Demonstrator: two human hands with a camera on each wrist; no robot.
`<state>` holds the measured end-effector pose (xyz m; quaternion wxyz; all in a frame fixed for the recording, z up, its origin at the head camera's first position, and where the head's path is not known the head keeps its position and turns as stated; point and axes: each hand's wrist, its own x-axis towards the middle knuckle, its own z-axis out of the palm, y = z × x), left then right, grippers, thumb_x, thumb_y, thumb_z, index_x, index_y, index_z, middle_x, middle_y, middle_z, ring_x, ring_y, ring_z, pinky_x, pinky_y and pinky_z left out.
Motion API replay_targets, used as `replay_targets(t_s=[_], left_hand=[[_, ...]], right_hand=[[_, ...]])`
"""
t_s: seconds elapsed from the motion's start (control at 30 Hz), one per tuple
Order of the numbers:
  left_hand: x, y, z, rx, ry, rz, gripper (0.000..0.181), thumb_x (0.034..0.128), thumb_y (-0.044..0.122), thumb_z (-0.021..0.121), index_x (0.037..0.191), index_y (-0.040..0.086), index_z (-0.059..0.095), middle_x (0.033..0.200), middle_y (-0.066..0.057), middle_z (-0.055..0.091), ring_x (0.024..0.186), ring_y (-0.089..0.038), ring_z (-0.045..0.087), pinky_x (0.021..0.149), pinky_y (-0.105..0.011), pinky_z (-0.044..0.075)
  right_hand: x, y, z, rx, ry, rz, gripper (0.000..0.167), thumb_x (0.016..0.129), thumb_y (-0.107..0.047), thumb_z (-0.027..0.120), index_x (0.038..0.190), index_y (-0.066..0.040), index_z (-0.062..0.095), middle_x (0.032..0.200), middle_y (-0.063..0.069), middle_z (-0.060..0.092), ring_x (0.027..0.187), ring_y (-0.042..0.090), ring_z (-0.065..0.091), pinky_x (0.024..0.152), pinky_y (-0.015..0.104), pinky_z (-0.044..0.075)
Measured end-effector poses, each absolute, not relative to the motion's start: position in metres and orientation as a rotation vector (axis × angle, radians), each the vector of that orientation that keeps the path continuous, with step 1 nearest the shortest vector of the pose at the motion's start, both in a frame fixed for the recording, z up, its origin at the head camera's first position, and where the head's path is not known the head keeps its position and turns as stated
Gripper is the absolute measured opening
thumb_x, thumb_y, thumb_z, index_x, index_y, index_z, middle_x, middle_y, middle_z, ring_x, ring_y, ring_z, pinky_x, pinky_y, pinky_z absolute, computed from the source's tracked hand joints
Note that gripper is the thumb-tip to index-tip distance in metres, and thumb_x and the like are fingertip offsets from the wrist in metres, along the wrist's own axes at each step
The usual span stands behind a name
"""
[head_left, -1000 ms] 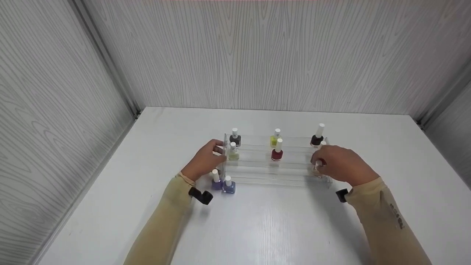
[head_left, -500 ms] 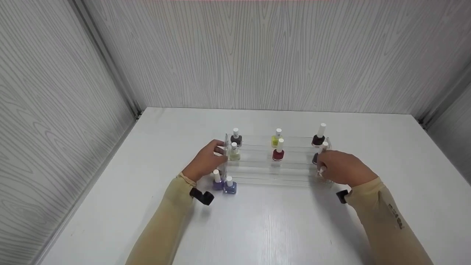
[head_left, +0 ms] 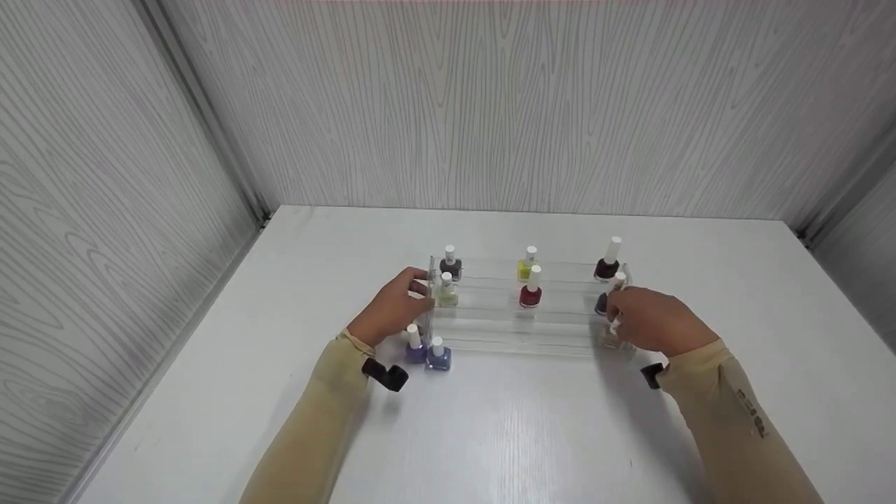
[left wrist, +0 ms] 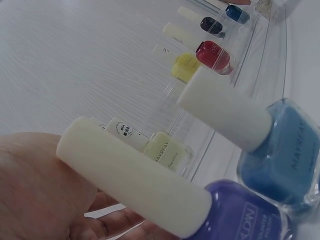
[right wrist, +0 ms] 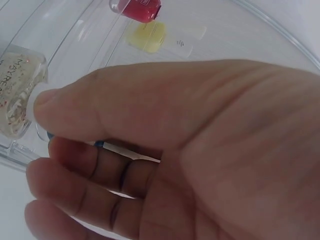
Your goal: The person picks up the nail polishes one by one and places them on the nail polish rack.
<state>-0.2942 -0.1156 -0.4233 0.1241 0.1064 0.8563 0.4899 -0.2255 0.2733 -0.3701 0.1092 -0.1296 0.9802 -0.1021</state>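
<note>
A clear stepped display rack stands on the table. My left hand holds the rack's left side, thumb near the front and fingers farther back. Close to that wrist stand a purple nail polish bottle and a blue nail polish bottle. At the rack's right end, my right hand pinches the white cap of a glitter nail polish bottle on the low tier. A dark blue bottle behind it is partly hidden by the fingers.
On the upper tiers stand a grey bottle, a pale green bottle, a yellow bottle, a red bottle and a dark bottle. Wood-grain panels enclose the white table at the back and sides.
My right hand has shifted slightly right and down at the rack's end, uncovering part of the dark blue bottle and the glitter bottle. The left hand keeps its place at the rack's side.
</note>
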Motion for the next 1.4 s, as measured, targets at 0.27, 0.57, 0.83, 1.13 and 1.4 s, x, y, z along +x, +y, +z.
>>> replay_targets(t_s=[0.27,0.57,0.83,1.13,1.4], left_hand=[[-0.292,-0.116,-0.42,0.3,2.501,1.424,0.053,0.1013,0.018,0.064,0.15,0.01,0.045,0.131,-0.012,0.06,0.104,-0.025,0.063,0.073,-0.032,0.053],[-0.293,-0.117,-0.42,0.309,2.504,1.419,0.054,0.1016,0.017,0.065,0.151,0.009,0.045,0.133,-0.013,0.06,0.107,-0.025,0.064,0.076,-0.033,0.053],[-0.291,-0.116,-0.418,0.287,2.517,1.408,0.053,0.1013,0.018,0.065,0.15,0.012,0.046,0.132,-0.012,0.06,0.107,-0.026,0.063,0.08,-0.036,0.053],[-0.292,-0.117,-0.418,0.288,2.532,1.396,0.05,0.1009,0.018,0.066,0.148,0.013,0.048,0.131,-0.012,0.061,0.106,-0.026,0.063,0.075,-0.034,0.053],[-0.29,-0.117,-0.417,0.297,2.503,1.419,0.051,0.1013,0.018,0.066,0.149,0.012,0.047,0.131,-0.013,0.06,0.107,-0.027,0.064,0.076,-0.034,0.056]], right_hand=[[-0.228,0.274,-0.372,-0.361,2.89,-0.283,0.017,0.094,-0.002,0.066,0.111,-0.001,0.069,0.116,0.019,0.068,0.103,0.034,0.066,0.085,0.054,0.054],[-0.225,0.276,-0.371,-0.369,2.862,-0.355,0.022,0.094,-0.006,0.068,0.114,-0.001,0.065,0.112,0.017,0.07,0.087,0.025,0.06,0.076,0.046,0.052],[-0.218,0.279,-0.362,-0.363,2.823,-0.442,0.023,0.094,-0.01,0.073,0.115,-0.002,0.069,0.108,0.015,0.072,0.089,0.025,0.063,0.076,0.047,0.053],[-0.216,0.282,-0.356,-0.368,2.812,-0.447,0.023,0.095,-0.01,0.07,0.117,-0.002,0.071,0.109,0.015,0.07,0.092,0.027,0.063,0.076,0.048,0.053],[-0.212,0.279,-0.352,-0.35,2.83,-0.4,0.034,0.097,-0.02,0.072,0.123,-0.002,0.063,0.11,0.016,0.069,0.093,0.029,0.065,0.077,0.051,0.053]])
